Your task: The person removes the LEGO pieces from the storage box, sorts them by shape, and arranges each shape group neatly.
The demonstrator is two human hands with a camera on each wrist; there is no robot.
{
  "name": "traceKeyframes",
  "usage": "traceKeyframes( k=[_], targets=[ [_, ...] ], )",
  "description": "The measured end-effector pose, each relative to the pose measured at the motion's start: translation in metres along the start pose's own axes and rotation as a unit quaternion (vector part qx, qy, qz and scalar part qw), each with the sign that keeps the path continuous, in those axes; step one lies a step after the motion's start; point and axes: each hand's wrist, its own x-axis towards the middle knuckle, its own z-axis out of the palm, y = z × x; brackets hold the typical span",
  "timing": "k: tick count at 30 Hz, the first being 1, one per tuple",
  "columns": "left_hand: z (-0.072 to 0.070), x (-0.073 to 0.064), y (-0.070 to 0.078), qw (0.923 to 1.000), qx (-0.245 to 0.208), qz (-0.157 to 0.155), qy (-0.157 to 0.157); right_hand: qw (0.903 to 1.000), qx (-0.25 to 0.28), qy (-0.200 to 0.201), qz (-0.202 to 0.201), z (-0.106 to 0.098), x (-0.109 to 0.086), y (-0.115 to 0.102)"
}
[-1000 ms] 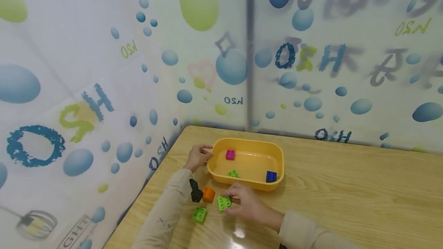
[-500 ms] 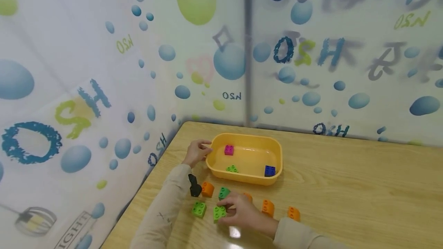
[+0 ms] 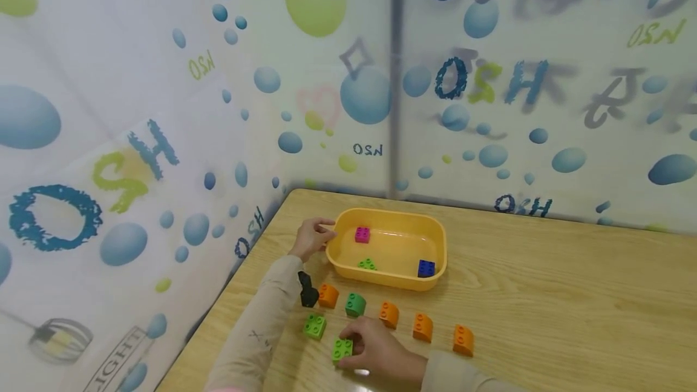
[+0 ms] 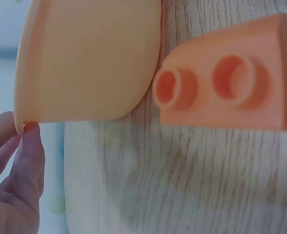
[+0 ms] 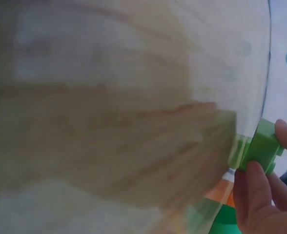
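My left hand [image 3: 311, 239] pinches the left rim of a yellow plastic tray [image 3: 400, 281], with thumb and fingers either side of the edge in the left wrist view. Inside the tray lie a pink brick [image 3: 362, 235], a light green studded piece [image 3: 367, 264] and a blue brick [image 3: 426, 268]. In front of the tray, my right hand [image 3: 381, 349] holds a light green brick [image 3: 342, 351] between thumb and fingers, studs up; the right wrist view shows this green brick [image 5: 261, 146] too. Left of it, a second light green brick [image 3: 314, 326] sits on the table.
Curved bricks stand in a row before the tray: an orange brick [image 3: 328, 296], a dark green brick [image 3: 356, 304] and several more orange ones [image 3: 422, 326]. A black piece [image 3: 307, 290] shows beside the left sleeve. Printed wall panels [image 3: 490, 156] border the table [image 3: 572, 295] behind and left.
My right hand has drawn the light green brick back from the tray, toward me and slightly left, uncovering the row of curved bricks. The left hand stays at the tray's rim.
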Motion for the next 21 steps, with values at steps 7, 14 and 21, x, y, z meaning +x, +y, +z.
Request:
traceKeyframes(
  k=[7,14,21],
  targets=[
    [-0.0009,-0.0017,0.0003,1.0000,-0.005,0.006,-0.002,0.9997,-0.025,0.003,0.004,0.0037,0.0010,-0.0002],
    [0.0002,0.0011,-0.0019,0.9999,-0.013,0.001,-0.004,0.9970,-0.075,0.016,0.000,0.0022,0.0032,-0.0005],
    [0.0005,0.0026,-0.0029,0.9998,-0.016,0.002,-0.008,0.9964,-0.082,0.017,-0.007,-0.0020,-0.0008,-0.0007]
  ],
)
